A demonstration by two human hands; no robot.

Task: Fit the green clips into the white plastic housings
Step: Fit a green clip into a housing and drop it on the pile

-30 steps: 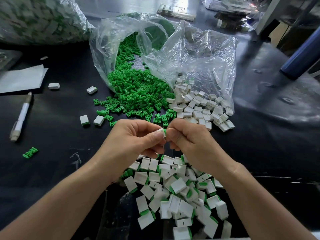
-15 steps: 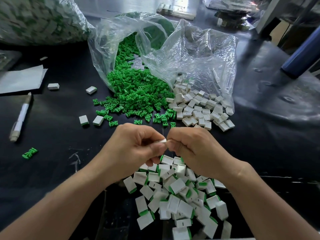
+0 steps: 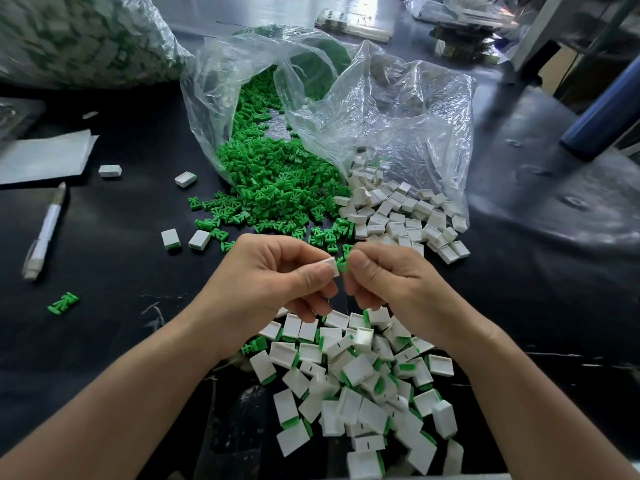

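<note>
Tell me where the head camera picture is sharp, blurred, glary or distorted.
Head view: sharp at centre, where the left hand pinches a white plastic housing and the right hand a green clip; the large bag of parts top left is blurred; light glares off the crumpled clear plastic bag and glossy black table; wide-angle edges look stretched.

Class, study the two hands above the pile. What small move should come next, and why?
Probably the right hand should push its green clip into the white housing pinched by the left hand: the clip sits at the housing's edge and looks mostly outside it.
</note>
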